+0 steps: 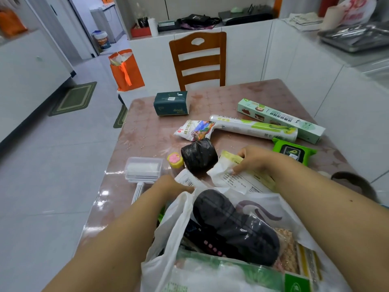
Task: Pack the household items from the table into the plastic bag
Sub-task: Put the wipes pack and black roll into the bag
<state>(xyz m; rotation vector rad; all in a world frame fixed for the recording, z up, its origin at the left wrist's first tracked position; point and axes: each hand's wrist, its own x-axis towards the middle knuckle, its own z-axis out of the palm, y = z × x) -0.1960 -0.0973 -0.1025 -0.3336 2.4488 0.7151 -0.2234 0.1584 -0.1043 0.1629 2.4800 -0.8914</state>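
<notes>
Head view. A white, thin plastic bag (210,239) is standing open at the near edge of the pink patterned counter (147,131), already holding a long black bundle wrapped in clear film (235,228) and other packets. The left hand (174,184) is resting at the bag's far left rim, just beside a white tube with a barcode (186,179); whether its fingers are curled on the rim cannot be told. The right hand (254,161) is lying just beyond the bag's far rim, its fingers (236,170) clamped on a flat white and yellow printed packet (237,175). Beyond the bag, a black roll of bin liners (199,154) is standing touching that packet. Left of the roll are lying a yellow cap with a pink flower (175,160) and a white lint roller in a clear cover (143,169). Farther from the bag are lying a white printed pouch (194,130), a white and green film roll (254,127), a long pale green carton (280,120), a green wet-wipe pack (293,151) and a dark green tissue pack (171,103).
</notes>
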